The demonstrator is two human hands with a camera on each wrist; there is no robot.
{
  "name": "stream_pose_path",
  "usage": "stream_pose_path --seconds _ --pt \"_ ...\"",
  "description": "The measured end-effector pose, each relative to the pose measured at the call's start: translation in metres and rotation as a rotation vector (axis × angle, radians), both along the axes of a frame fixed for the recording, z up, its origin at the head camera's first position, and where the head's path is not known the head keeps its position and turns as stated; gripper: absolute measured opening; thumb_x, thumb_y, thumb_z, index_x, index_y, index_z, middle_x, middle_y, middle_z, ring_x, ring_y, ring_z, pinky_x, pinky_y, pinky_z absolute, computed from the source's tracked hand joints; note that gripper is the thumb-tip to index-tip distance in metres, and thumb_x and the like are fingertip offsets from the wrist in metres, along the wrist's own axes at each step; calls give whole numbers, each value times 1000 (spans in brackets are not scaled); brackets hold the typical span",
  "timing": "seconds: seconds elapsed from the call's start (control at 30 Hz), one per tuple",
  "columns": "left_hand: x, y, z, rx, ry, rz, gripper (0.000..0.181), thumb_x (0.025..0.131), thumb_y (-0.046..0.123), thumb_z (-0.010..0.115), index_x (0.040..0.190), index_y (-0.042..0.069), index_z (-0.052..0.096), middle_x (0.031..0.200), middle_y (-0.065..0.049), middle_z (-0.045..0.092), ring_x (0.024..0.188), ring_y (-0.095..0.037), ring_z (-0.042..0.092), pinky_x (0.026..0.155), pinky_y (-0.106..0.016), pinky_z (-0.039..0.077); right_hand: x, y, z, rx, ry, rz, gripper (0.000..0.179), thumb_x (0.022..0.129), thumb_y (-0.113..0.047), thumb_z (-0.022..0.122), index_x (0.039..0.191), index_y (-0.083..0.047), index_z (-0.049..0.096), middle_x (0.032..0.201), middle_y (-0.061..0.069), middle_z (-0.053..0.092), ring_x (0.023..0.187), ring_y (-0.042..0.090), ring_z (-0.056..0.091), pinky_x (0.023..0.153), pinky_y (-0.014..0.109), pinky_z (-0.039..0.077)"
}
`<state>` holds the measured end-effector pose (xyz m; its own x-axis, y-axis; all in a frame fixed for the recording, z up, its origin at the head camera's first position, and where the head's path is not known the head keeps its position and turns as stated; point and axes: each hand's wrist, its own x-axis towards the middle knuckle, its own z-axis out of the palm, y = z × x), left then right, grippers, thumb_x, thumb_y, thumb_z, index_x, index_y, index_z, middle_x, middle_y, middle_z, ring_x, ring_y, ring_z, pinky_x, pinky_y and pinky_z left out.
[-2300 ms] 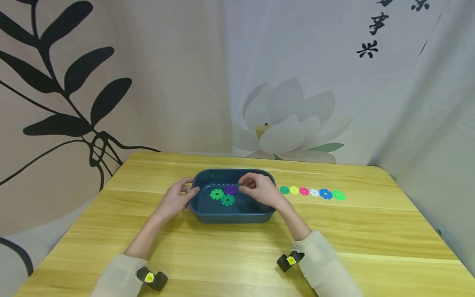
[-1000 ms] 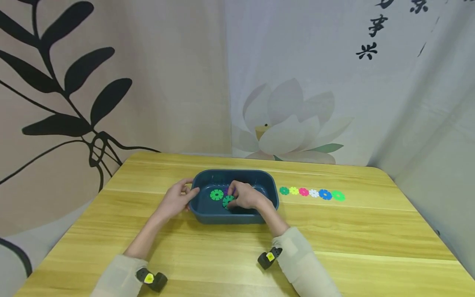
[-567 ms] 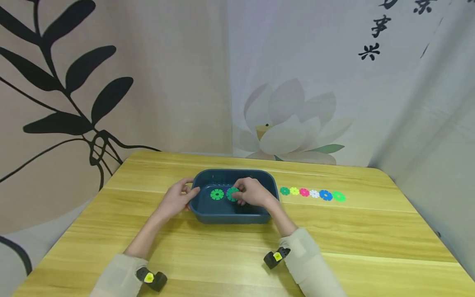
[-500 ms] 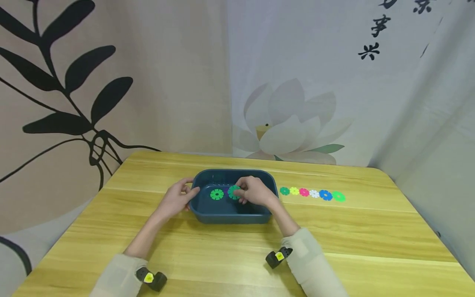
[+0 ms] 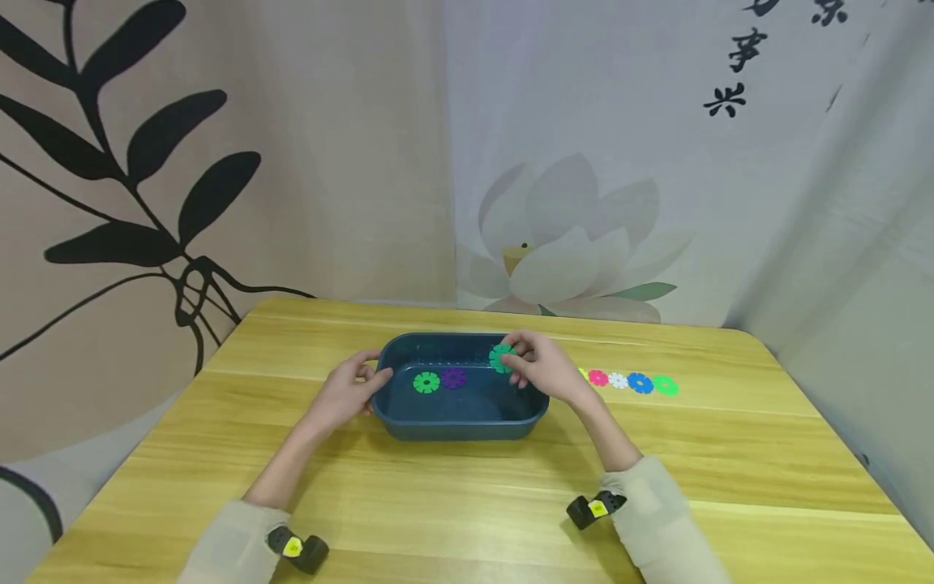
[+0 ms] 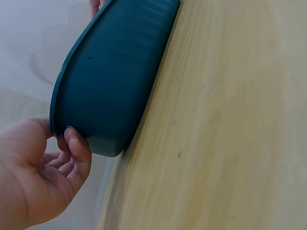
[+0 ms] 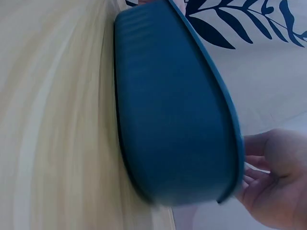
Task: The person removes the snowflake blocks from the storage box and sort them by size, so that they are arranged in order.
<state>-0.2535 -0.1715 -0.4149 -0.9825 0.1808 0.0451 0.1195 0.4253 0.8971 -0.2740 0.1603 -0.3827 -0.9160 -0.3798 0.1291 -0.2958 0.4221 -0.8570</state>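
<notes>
A dark blue plastic basin (image 5: 460, 431) stands on the wooden table. My left hand (image 5: 349, 388) pinches its left rim, thumb over the edge and fingers curled beneath the lip, as the left wrist view shows. Above the basin's right end, my right hand (image 5: 543, 367) pinches a teal-green notched plastic disc (image 5: 500, 358) between thumb and fingertips. Inside the basin lie a bright green notched disc (image 5: 426, 383) and a purple one (image 5: 453, 378), side by side. In the right wrist view the basin wall hides the disc and some fingertips.
Right of the basin, several notched discs lie in a row on the table (image 5: 467, 503): pink (image 5: 598, 378), white (image 5: 618, 380), blue (image 5: 640, 383) and green (image 5: 666, 385) among them. My right hand covers the row's left end. A printed curtain (image 5: 350, 162) hangs behind the table.
My right hand reached into the basin, picked up the teal-green disc and carried it up and right, uncovering the purple disc. My left hand stayed on the rim.
</notes>
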Motion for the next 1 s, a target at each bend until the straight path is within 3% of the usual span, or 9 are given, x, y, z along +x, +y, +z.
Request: stream_pose_path --seconds 0.17,0.33,0.7,1.0 --pt "0 1 1 -6 6 1 50 103 15 61 144 -8 43 82 -15 56 55 -17 56 49 -28 52 3 28 2 -34 33 -48 27 100 -5 63 126 0 59 92 19 59 69 35 65 62 41 59" --pt "1 0 0 0 5 0 50 103 14 61 144 -8 43 80 -14 56 54 -18 55 49 -28 52 5 56 3 -44 46 -95 30 100 -5 63 129 1 57 94 26 59 70 41 64 59 34 56" --pt "-1 -1 -2 10 3 -6 51 103 15 61 144 -7 43 79 -11 56 55 -18 56 49 -28 52 11 115 -3 25 85 -214 31 99 -8 66 126 3 57 97 22 63 67 30 65 59 31 56" --pt "-1 0 -1 5 5 -2 50 102 15 61 144 -7 45 78 -10 55 55 -18 56 49 -28 52 18 154 -10 90 59 -292 33 101 -13 64 129 3 55 102 23 61 72 33 67 62 33 57"
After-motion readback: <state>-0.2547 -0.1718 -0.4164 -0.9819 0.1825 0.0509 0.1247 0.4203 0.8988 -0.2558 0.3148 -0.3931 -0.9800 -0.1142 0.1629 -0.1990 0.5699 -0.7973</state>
